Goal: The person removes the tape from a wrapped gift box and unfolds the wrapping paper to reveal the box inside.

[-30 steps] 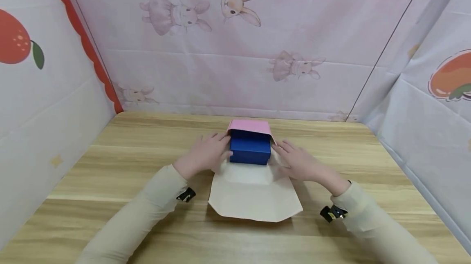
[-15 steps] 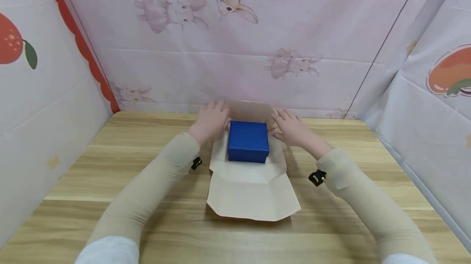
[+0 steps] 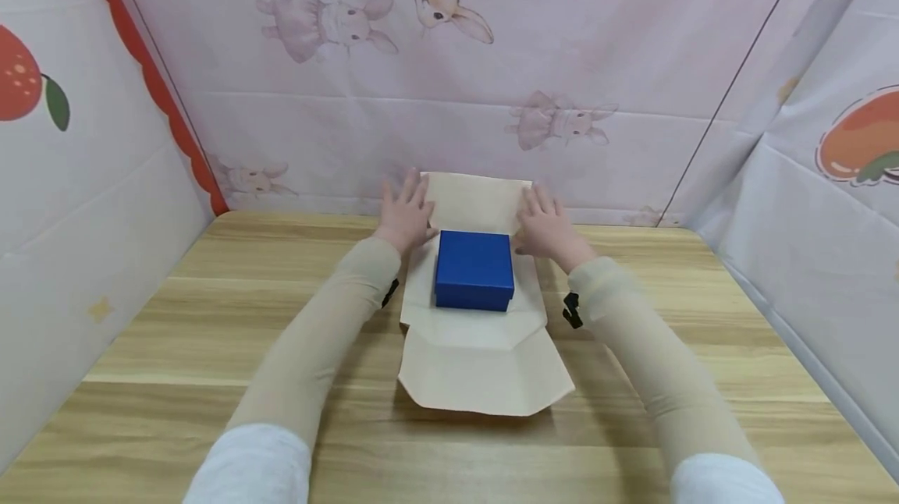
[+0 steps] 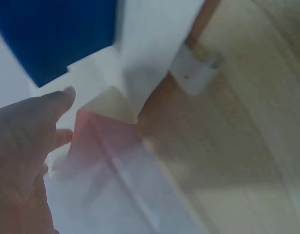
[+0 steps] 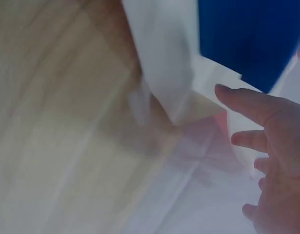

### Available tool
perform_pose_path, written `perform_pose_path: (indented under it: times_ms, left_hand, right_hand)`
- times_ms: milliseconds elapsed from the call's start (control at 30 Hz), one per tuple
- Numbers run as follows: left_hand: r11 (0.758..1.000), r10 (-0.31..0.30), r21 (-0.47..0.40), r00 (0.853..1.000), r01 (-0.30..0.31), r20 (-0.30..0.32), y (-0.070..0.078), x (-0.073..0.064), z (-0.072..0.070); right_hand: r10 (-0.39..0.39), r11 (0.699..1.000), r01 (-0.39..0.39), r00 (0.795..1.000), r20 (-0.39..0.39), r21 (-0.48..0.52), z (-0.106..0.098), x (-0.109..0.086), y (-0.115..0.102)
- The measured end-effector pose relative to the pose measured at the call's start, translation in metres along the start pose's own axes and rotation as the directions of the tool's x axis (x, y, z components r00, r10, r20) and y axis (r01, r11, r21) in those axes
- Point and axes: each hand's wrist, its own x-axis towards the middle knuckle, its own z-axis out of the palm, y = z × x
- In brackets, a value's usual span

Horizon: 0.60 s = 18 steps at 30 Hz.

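A blue lidded box [image 3: 474, 266] rests on an unfolded paperboard carton [image 3: 485, 379], cream on its inner side. The carton's back flap [image 3: 474, 206] is raised against the wall. At that flap's left edge is my left hand [image 3: 406, 217], fingers straight and spread. My right hand [image 3: 548, 235] lies along the opposite edge, its fingers extended too. Both wrist views show the blue box [image 4: 62, 34] near the thumb; neither hand grips it. Left hand [image 4: 23, 146] and right hand [image 5: 284, 151] appear with fingers apart beside the board. Exact fingertip contact with the flap is partly hidden.
A wood-grain table [image 3: 211, 348] lies under everything. Close behind the carton rises a pink rabbit-print cloth wall [image 3: 449, 129]. White printed cloth walls stand at the left [image 3: 105, 215] and right [image 3: 829, 207].
The carton's back flap, pink outside and folded over the blue box's rear, has swung up and away, baring the whole lid. Both hands have moved farther back with it.
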Motion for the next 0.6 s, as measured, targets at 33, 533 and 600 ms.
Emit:
perform_pose_path:
  times_ms: [33, 533, 600]
  left_hand:
    - [1.0, 0.009, 0.016, 1.0, -0.01, 0.015, 0.0, 0.001, 0.003]
    - [0.984, 0.047, -0.179, 0.977, -0.01, 0.207, -0.002, 0.004, 0.038]
    - [0.98, 0.055, -0.197, 0.976, -0.012, 0.212, -0.004, 0.007, 0.044]
  right_hand:
    - [-0.002, 1.0, 0.002, 1.0, 0.017, -0.002, 0.003, 0.002, 0.0]
    - [-0.066, 0.972, 0.019, 0.979, 0.194, 0.236, 0.033, 0.019, 0.003]
    - [-0.081, 0.965, 0.028, 0.977, 0.195, 0.26, 0.035, 0.02, 0.005]
